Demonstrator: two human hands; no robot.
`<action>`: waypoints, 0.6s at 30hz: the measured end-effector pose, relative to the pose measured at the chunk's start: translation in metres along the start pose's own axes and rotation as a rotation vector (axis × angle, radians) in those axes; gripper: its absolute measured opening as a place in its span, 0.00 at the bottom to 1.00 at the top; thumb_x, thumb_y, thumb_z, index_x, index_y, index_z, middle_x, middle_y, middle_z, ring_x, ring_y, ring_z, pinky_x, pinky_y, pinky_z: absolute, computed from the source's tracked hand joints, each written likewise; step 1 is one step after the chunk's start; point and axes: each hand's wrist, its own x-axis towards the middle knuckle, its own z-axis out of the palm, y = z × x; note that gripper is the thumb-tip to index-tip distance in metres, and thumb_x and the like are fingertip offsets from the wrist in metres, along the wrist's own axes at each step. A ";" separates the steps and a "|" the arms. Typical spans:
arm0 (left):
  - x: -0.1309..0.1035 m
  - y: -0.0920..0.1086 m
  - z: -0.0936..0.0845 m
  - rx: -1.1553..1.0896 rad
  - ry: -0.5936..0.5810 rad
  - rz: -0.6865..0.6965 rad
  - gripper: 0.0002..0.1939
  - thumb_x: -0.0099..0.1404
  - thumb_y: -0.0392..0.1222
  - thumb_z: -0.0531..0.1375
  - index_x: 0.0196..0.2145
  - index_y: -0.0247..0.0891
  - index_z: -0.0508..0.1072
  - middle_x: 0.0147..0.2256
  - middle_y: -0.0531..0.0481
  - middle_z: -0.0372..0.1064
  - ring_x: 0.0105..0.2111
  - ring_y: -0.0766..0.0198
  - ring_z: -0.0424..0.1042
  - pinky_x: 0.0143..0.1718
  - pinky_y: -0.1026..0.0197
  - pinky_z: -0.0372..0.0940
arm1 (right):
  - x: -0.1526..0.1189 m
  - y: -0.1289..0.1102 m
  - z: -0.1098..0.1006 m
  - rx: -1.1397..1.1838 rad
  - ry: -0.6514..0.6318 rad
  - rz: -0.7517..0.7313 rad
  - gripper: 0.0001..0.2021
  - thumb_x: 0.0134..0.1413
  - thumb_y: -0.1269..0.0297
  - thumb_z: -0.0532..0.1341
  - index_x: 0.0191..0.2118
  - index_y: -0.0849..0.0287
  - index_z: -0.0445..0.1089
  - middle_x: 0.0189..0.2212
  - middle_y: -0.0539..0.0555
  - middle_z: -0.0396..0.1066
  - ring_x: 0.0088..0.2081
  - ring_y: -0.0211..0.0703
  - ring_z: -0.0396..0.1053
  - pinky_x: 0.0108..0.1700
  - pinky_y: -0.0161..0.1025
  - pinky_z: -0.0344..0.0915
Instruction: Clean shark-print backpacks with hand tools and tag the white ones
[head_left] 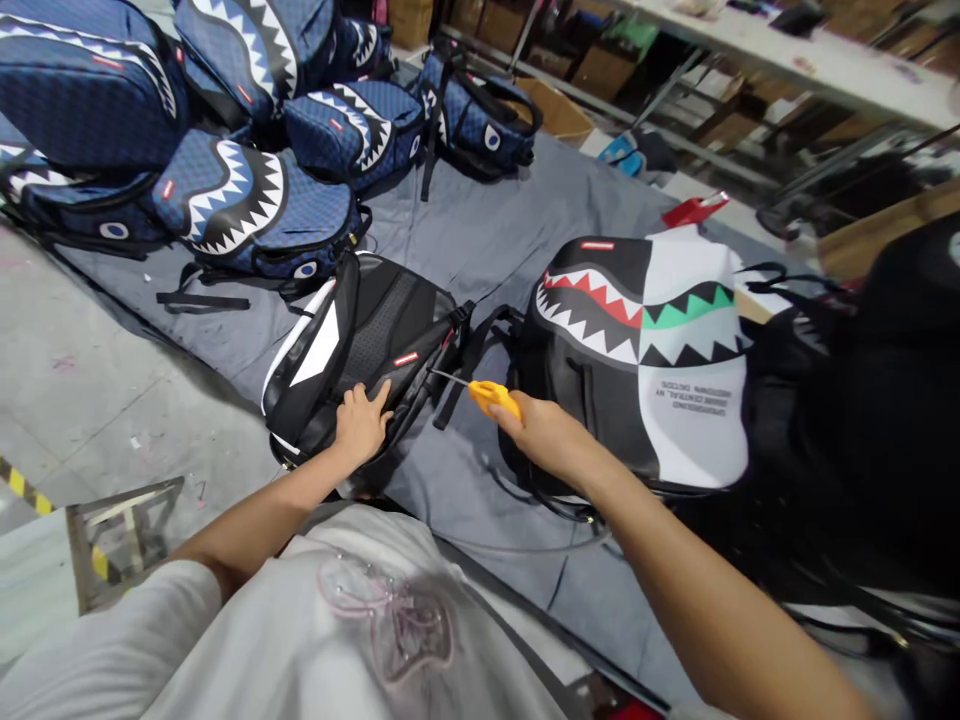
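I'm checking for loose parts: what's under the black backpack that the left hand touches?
Grey cloth shows beside the black backpack and probably runs beneath it. Whatever lies directly under is covered by the backpack, so it cannot be seen. The left hand rests on top.

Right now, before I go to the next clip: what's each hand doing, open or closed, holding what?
Left hand: open, laid on the black bag, grasping nothing.
Right hand: closed, holding the yellow tool.

Blue backpacks (352,130) clustered on grey cloth (442,240).
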 end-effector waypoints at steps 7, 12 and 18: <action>0.007 -0.033 -0.036 -0.207 -0.101 0.146 0.31 0.67 0.58 0.54 0.64 0.43 0.64 0.58 0.34 0.58 0.57 0.41 0.60 0.57 0.41 0.58 | -0.031 -0.018 0.029 0.073 -0.035 0.001 0.21 0.68 0.50 0.48 0.51 0.61 0.67 0.40 0.62 0.77 0.41 0.52 0.75 0.34 0.37 0.58; 0.010 -0.112 -0.081 -0.945 0.193 -0.306 0.17 0.67 0.46 0.59 0.51 0.39 0.71 0.56 0.42 0.64 0.60 0.54 0.59 0.63 0.53 0.54 | -0.081 -0.043 0.089 0.164 -0.117 0.124 0.19 0.69 0.52 0.47 0.51 0.58 0.66 0.41 0.61 0.78 0.42 0.54 0.76 0.35 0.38 0.61; 0.026 -0.169 -0.088 -1.448 -0.212 -0.755 0.12 0.72 0.41 0.50 0.32 0.35 0.67 0.30 0.45 0.68 0.34 0.63 0.73 0.42 0.60 0.71 | -0.119 -0.101 0.170 0.128 -0.187 0.220 0.17 0.69 0.54 0.47 0.48 0.58 0.65 0.35 0.59 0.79 0.38 0.53 0.77 0.32 0.39 0.61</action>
